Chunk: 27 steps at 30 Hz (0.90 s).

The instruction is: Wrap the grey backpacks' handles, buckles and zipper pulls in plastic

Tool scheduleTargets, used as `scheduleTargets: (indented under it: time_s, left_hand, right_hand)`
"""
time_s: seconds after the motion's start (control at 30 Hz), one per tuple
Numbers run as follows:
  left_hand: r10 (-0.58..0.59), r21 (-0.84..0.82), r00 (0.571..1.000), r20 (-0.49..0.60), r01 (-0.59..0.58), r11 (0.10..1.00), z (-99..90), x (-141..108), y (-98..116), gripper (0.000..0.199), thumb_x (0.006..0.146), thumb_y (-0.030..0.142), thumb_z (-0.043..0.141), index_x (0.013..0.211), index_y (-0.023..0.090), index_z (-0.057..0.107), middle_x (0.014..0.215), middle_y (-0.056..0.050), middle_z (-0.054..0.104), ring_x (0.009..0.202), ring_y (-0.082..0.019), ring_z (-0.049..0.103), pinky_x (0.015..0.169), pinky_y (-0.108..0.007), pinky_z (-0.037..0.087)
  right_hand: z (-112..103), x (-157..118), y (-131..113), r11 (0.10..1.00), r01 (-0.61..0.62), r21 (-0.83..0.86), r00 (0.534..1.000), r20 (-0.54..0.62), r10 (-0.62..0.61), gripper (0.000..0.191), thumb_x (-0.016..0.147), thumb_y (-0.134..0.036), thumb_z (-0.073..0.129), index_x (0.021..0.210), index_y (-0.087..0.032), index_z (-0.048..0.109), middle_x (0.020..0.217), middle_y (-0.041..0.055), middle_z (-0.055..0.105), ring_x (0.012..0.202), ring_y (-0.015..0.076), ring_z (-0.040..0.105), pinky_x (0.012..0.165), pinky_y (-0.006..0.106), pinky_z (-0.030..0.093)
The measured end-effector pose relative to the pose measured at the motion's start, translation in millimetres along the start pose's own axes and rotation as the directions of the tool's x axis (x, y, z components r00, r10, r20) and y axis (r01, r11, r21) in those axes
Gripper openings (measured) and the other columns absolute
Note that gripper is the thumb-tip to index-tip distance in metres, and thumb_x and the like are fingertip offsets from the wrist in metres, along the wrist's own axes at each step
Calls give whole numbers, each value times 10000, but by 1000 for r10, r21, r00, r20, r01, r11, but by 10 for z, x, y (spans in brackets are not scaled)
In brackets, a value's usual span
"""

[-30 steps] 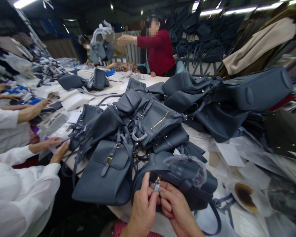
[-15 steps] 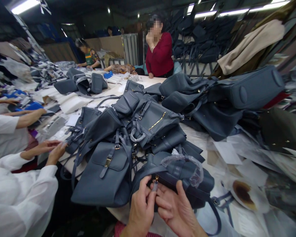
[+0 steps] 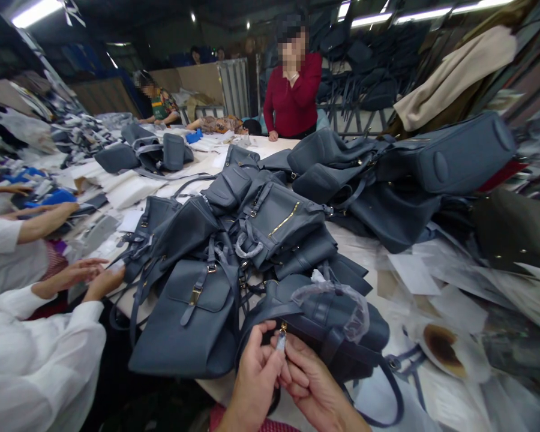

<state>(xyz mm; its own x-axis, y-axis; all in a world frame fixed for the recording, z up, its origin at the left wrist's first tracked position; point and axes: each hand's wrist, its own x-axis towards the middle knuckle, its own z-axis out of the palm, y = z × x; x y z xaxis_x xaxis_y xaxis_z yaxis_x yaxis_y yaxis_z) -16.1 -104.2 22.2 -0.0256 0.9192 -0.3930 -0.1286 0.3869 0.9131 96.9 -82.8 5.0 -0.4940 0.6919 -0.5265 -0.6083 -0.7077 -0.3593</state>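
Right in front of me a dark blue-grey backpack [image 3: 270,300] lies on its side, its handle [image 3: 357,315] wrapped in clear plastic. From its gold zip slider hangs a zipper pull [image 3: 281,341] that looks covered in clear film. My left hand [image 3: 258,366] pinches the pull between thumb and fingers. Close against it, my right hand [image 3: 308,375] has its thumb and fingers closed at the lower end of the pull; their tips are partly hidden. To the left stands another blue-grey backpack [image 3: 191,318] with a buckled flap.
More blue-grey bags [image 3: 279,222] are heaped across the table. At the left, a co-worker in a white sleeve [image 3: 63,372] handles something small. Across the table stands a person in a red top [image 3: 292,96]. Paper sheets [image 3: 414,276] and a brown-stained dish [image 3: 443,348] lie at the right.
My right hand has gone from spread fingers to a closed pinch beside my left at the zipper pull. The pull now stands more upright. The person in red has shifted slightly.
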Motion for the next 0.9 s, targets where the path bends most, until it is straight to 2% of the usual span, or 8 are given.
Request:
scheduleTargets:
  time_s: [0.1,0.2,0.33,0.47,0.63,0.8,0.87,0.9]
  left_hand:
    - [-32,-97,999,7,32,995,-3,1,-68,652,818,535,632,1265,118,405,540,41,595,478,-116,562,484,-193,377]
    - [-31,-118,999,14,33,992,-10,3,-104,645,819,506,640,1277,123,396,552,44,597,508,-121,577,509,-203,401]
    - [-18,-10,1000,-13,18,1000,-23,4,-96,623,810,493,631,1261,123,411,545,62,570,501,-114,549,517,-213,420]
    - [34,153,998,-47,-26,988,-54,-10,-135,556,836,438,603,1273,143,430,609,39,612,557,-128,587,568,-228,459]
    - [76,192,995,-63,-63,979,-65,-10,-202,520,850,410,584,1267,140,431,599,40,602,535,-124,578,555,-222,456]
    - [40,142,998,-43,-33,989,-63,5,-236,526,850,421,568,1265,130,426,559,52,568,486,-119,545,507,-208,435]
    - [61,208,997,-42,-50,977,-105,5,-315,526,843,441,557,1264,138,467,575,29,594,512,-140,574,528,-226,460]
    - [88,283,994,-62,-67,957,-137,7,-370,520,827,448,568,1248,148,506,611,2,629,564,-163,610,566,-243,484]
  right_hand:
    - [-3,28,93,995,-12,95,999,-35,15,391,584,-348,917,850,-143,717,393,-143,336,358,-19,186,379,112,147]
    - [14,37,140,993,-26,114,995,-95,37,414,507,-366,944,729,-148,671,417,-111,409,373,2,317,369,108,116]
    - [27,19,128,998,-10,60,987,-158,20,471,459,-411,950,665,-134,630,428,-82,463,384,10,357,358,107,105]
    - [-1,-11,50,999,-13,30,997,-81,15,389,585,-370,905,766,-100,693,432,-79,459,380,-2,320,353,100,118]
    - [-66,-10,-44,976,-136,170,990,53,128,334,611,-279,875,840,-81,734,664,31,693,368,-19,331,318,96,150]
    - [-142,9,-39,973,-139,186,985,131,115,405,609,-305,898,899,-72,737,572,-36,624,353,-43,256,324,77,167]
    - [-155,37,1,985,-114,131,988,121,98,457,605,-355,904,931,-84,733,556,-43,606,354,-37,300,335,79,189]
    - [-155,59,26,991,-104,86,990,105,95,461,618,-374,897,948,-99,729,567,-34,618,370,-22,370,355,81,238]
